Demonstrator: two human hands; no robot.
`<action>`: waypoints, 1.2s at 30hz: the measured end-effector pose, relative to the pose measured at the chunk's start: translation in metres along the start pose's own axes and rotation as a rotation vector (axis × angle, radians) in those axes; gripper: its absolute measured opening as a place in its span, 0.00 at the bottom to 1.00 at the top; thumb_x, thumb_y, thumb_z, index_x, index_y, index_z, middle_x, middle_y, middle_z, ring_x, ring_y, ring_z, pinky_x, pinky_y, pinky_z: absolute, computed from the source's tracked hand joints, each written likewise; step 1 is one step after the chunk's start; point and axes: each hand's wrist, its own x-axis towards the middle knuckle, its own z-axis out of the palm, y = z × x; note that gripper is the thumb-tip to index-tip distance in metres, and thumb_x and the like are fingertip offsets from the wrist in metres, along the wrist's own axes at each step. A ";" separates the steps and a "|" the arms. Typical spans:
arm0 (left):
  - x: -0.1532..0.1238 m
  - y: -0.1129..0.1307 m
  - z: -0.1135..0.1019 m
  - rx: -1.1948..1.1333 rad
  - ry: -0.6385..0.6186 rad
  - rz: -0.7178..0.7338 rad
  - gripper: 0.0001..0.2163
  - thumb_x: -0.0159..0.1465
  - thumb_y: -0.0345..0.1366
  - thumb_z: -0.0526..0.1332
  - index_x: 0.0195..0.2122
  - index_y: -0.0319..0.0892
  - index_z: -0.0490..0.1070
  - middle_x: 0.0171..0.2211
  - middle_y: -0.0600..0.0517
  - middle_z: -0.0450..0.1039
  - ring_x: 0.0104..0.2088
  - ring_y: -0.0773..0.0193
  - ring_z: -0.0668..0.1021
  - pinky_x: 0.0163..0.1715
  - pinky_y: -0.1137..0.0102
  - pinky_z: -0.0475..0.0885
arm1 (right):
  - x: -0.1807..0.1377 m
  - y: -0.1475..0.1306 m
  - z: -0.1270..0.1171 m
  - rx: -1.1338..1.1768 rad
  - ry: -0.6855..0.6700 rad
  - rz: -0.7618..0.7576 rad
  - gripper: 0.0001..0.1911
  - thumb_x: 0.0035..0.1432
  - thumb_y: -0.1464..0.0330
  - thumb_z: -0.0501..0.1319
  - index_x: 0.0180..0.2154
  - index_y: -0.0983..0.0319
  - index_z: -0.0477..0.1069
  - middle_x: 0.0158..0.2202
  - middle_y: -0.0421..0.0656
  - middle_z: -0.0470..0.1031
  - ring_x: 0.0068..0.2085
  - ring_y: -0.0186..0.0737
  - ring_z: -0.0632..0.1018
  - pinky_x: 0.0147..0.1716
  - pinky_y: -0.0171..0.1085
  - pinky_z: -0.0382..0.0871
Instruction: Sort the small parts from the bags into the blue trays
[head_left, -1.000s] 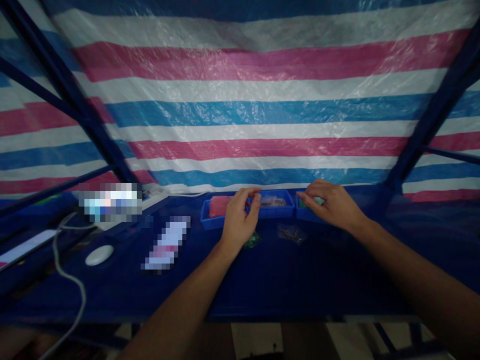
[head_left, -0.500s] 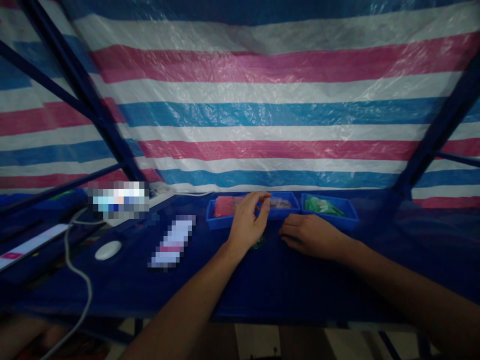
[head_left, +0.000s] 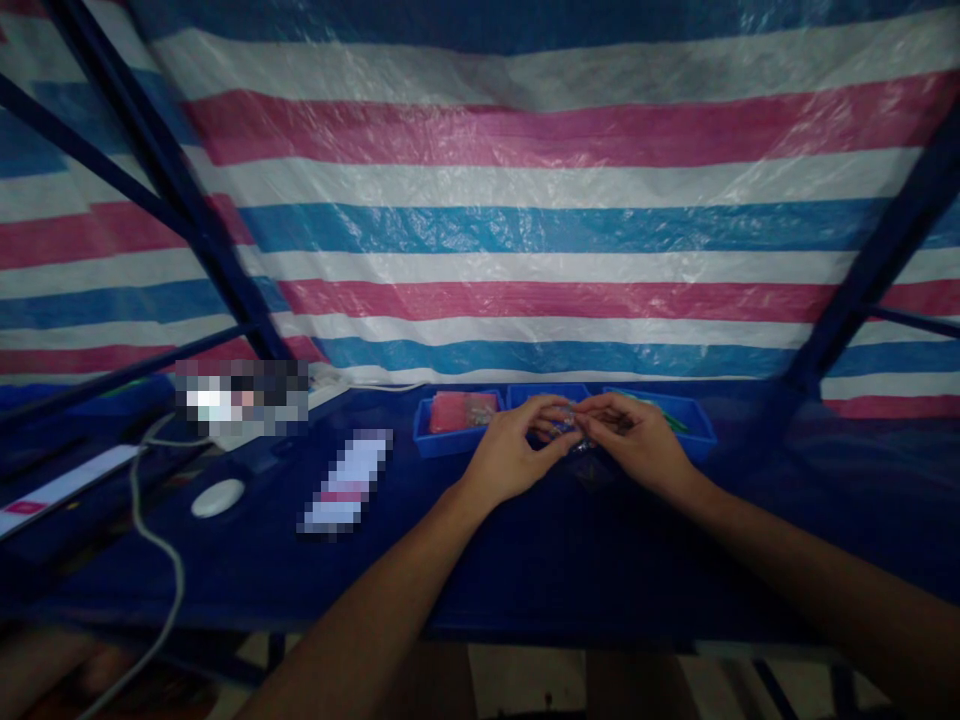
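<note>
There is one left hand [head_left: 511,455] and one right hand [head_left: 637,440], with at least one small clear bag [head_left: 568,425] between them, three blue trays [head_left: 450,443] just beyond, one white mouse [head_left: 217,498], one blurred-out phone [head_left: 349,483], one flat screen [head_left: 71,490] at the far left, and one striped sheet [head_left: 525,230] at the back.

One head camera, looking forward and down over the counter [head_left: 540,580].
The view starts above its near edge and faces the far striped sheet [head_left: 525,235], which fills the upper half. The left hand [head_left: 517,452] and the right hand [head_left: 637,440] are at middle distance, a little right of the centre; the forearms [head_left: 390,590] enter from near left and near right.
</note>
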 end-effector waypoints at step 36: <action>0.007 -0.009 0.000 -0.174 0.035 -0.115 0.20 0.65 0.32 0.69 0.58 0.42 0.72 0.39 0.49 0.84 0.40 0.59 0.85 0.47 0.64 0.78 | 0.001 0.000 0.001 -0.053 -0.125 -0.004 0.13 0.61 0.66 0.68 0.48 0.58 0.76 0.37 0.41 0.80 0.35 0.40 0.80 0.37 0.40 0.75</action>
